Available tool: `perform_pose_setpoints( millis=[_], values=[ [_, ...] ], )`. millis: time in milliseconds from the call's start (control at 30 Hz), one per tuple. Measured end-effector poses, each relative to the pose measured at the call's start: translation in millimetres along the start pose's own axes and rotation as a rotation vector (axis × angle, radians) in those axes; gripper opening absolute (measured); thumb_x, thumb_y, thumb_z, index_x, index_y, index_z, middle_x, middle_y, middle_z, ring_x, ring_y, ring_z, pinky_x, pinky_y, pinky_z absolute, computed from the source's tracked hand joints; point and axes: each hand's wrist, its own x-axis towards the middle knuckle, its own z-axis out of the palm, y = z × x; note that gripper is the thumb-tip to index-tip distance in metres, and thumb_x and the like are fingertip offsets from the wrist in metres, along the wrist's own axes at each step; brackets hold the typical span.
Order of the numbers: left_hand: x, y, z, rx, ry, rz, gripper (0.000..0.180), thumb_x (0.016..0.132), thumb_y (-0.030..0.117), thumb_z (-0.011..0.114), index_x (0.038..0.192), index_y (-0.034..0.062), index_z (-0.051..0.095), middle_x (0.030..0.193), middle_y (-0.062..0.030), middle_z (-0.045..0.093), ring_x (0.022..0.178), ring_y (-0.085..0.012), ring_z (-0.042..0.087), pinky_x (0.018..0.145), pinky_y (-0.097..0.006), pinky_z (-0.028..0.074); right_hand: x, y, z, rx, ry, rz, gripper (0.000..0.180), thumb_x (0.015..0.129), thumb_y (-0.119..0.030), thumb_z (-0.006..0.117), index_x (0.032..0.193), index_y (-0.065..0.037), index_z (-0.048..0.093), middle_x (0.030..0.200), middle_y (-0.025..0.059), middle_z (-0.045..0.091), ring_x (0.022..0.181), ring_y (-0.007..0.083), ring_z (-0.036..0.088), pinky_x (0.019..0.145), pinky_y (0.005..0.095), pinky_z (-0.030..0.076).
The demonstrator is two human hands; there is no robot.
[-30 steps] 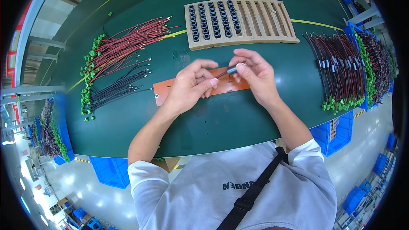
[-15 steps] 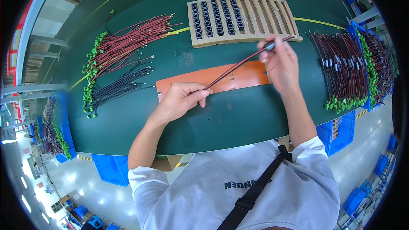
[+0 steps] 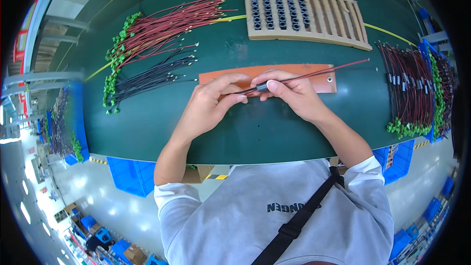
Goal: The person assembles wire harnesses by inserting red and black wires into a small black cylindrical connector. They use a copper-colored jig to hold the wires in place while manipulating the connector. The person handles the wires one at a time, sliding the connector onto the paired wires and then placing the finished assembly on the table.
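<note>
A dark cylindrical ferrite core (image 3: 262, 87) sits around a pair of red and black wires (image 3: 338, 67). My right hand (image 3: 297, 97) pinches the core between thumb and fingers. Out past this hand the free wire ends stretch to the right. Close beside it, my left hand (image 3: 206, 105) is closed on the same wires, left of the core; its fingers hide their other end. Both hands are above the near edge of an orange strip (image 3: 321, 82) lying on the green table (image 3: 274, 142).
Behind the strip stands a slotted cardboard tray (image 3: 338, 40), several rows filled with ferrite cores. Red wires (image 3: 171, 24) and black wires (image 3: 147, 79) with green connectors lie at left. Wires with cores fitted (image 3: 407, 83) are piled at right, beside a blue bin (image 3: 397, 162).
My right hand has come down and left along the wires, bringing the core close to my left hand. The free wire ends now show beyond my right hand. The whole view has shifted slightly.
</note>
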Motion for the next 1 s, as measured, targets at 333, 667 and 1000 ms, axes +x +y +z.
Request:
perform_pose_setpoints(
  millis=[333,667,1000],
  values=[
    [-8.9,-65.1,-39.7,-0.176,0.101,0.15,0.034,0.087,-0.004,0.076,0.12,-0.0017,0.069,0.118,-0.0122,0.067,0.098,-0.0161,0.067,0.078,-0.027,0.055,24.0,15.5,11.5,0.336,0.106,0.038,0.034,0.111,-0.022,0.047,0.129,0.004,0.059,0.12,0.0161,0.067,0.112,0.0259,0.07,0.098,0.0367,0.059],
    [-3.6,-84.4,-31.0,-0.414,0.278,0.055,0.029,0.086,-0.012,0.071,0.114,-0.0041,0.071,0.111,-0.0129,0.07,0.1,-0.0197,0.069,0.091,-0.031,0.058,25.8,28.5,10.0,0.24,0.145,0.057,0.035,0.11,-0.023,0.05,0.133,0.002,0.056,0.12,0.0157,0.066,0.108,0.0229,0.07,0.092,0.0339,0.061],
    [5.8,-82.5,-6.3,-0.218,0.417,0.064,0.039,0.085,-0.015,0.071,0.122,-0.0033,0.064,0.108,-0.0108,0.071,0.102,-0.0189,0.069,0.093,-0.032,0.055,25.3,29.0,8.6,0.183,0.136,0.063,0.032,0.11,-0.022,0.051,0.132,0.0,0.056,0.123,0.0126,0.066,0.106,0.019,0.07,0.091,0.0308,0.06]
  ],
)
